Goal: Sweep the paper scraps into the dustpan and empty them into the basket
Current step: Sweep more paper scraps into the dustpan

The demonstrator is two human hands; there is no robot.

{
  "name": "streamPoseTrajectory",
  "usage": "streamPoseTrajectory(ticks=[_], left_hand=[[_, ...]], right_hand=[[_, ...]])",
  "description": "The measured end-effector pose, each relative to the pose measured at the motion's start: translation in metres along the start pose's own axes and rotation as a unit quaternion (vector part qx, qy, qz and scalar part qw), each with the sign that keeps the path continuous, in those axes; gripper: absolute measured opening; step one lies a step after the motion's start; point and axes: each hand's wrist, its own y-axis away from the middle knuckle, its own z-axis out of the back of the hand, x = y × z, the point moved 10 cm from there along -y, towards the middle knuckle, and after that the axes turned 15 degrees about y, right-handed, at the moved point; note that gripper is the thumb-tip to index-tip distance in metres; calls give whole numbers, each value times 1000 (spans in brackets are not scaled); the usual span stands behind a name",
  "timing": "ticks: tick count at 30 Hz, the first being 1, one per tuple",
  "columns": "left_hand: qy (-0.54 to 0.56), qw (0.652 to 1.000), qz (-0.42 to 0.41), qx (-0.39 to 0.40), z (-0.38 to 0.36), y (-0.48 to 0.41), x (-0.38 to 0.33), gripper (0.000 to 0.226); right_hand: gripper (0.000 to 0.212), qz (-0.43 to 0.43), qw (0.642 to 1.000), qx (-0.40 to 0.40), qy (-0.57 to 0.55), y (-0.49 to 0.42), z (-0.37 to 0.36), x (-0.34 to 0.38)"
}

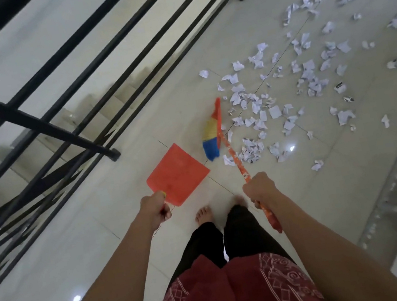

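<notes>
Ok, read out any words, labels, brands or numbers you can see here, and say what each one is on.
No text here can be read.
Scraps: a few bear dark marks, too small and blurred to read.
Broom handle: pale pattern, blurred, no legible letters.
Dustpan: no label shows.

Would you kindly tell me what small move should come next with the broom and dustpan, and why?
Probably set the dustpan down beside the broom: the left hand holds it empty, the right hand grips the broom handle, and the bristles sit at the near edge of the paper scraps, none collected yet.
</notes>
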Motion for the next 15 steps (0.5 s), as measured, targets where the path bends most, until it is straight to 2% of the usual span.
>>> streamPoseTrajectory(ticks=[7, 10, 15], left_hand=[[-12, 999, -14, 32, -51, -7, -39, 13], [-13, 999, -17, 35, -69, -9, -56, 13], [-10, 999, -21, 34, -99, -10, -89, 20]], right_hand=[[20, 66, 990, 12, -124, 0, 17, 24], [19, 103, 987, 2, -127, -15, 42, 68], [26, 127, 973, 52, -186, -54, 85, 172]])
